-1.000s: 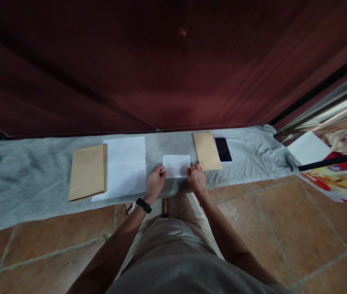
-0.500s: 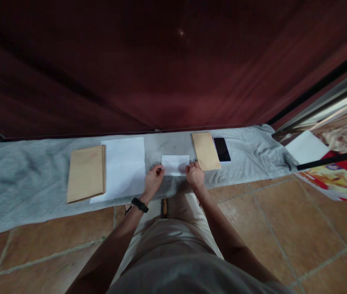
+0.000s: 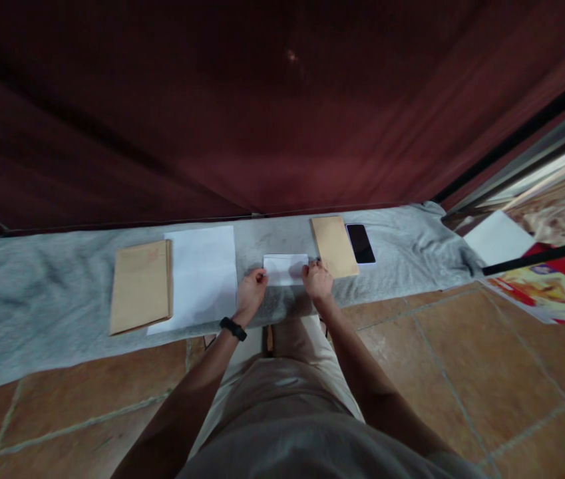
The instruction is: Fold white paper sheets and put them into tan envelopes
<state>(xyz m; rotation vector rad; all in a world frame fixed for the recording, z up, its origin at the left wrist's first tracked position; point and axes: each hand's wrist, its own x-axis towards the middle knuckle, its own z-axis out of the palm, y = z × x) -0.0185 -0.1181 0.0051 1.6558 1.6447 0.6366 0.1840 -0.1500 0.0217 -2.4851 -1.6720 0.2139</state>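
A small folded white paper lies on a grey cloth spread along the floor. My left hand, with a black band on its wrist, pinches the paper's near left corner. At the paper's near right corner my right hand is closed in a pinch on it. The paper looks narrower front to back than a moment ago, folded flat between the two hands.
A white sheet and a brown envelope lie to the left. A second brown envelope and a black phone lie to the right. A dark red curtain hangs behind. Tiled floor and a coloured bag are at right.
The white paper has become shorter front to back as both hands pushed its near edge away from me. The hands moved slightly forward with it.
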